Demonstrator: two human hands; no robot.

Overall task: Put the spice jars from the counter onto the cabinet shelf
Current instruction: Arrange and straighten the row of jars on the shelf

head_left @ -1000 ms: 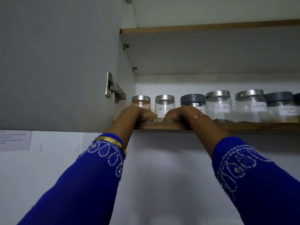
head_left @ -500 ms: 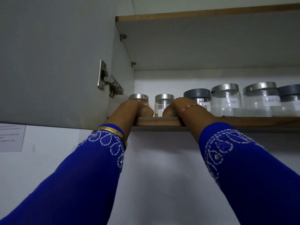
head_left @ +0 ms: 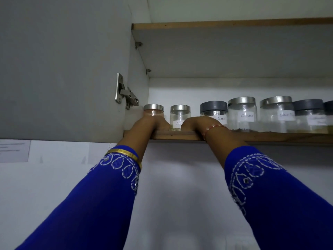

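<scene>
Hands at shelf (head_left: 173,135) left corner: my left hand (head_left: 158,123) and right hand (head_left: 196,122) flank the small jar (head_left: 180,117) to seat it; grip hidden, cannot tell.

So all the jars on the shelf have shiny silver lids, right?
Not all of them. The head view shows the pepper jar with a dark grey lid, and another grey-lidded jar further right. The clove jar and the leftmost jar on the shelf do have shiny silver lids.
</scene>
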